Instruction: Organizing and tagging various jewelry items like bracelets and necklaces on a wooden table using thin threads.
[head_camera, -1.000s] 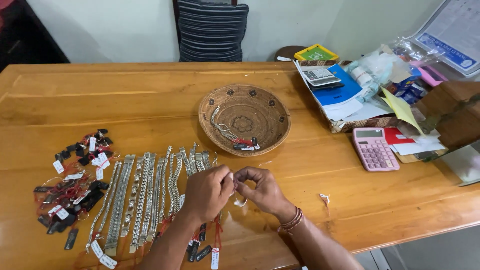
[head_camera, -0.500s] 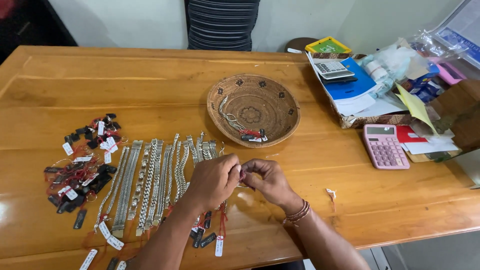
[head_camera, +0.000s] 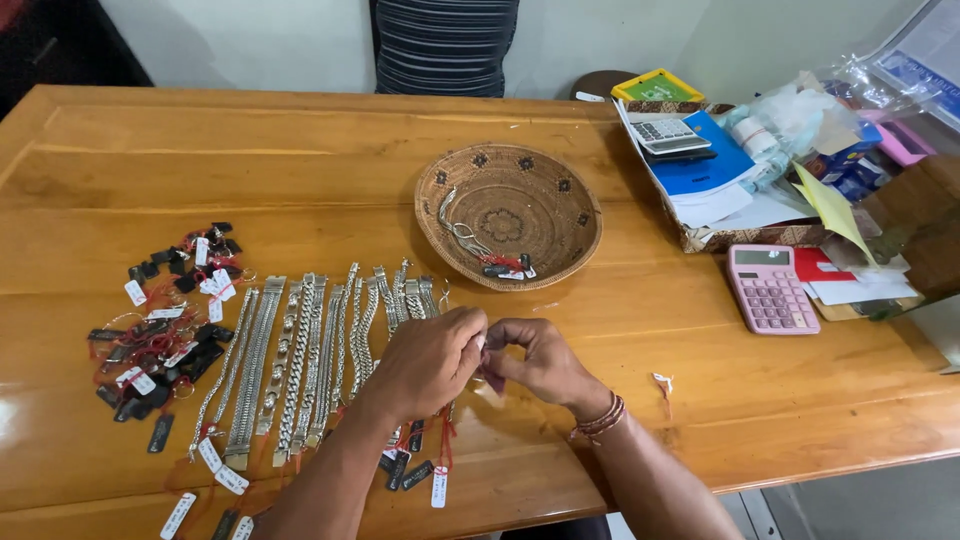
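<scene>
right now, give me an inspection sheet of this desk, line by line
surface: wooden table, glossy, a small red-and-white scrap lying on it.
job's things: silver chain bracelets laid in a row with tags at their near ends; woven basket holding one more chain.
clutter: heap of black and red tags far left; pink calculator, grey calculator, papers and bags at right.
grippers: left hand and right hand pinched together on something small, hidden by the fingers.
cables: nothing seen.
surroundings: striped chair back behind the table.
</scene>
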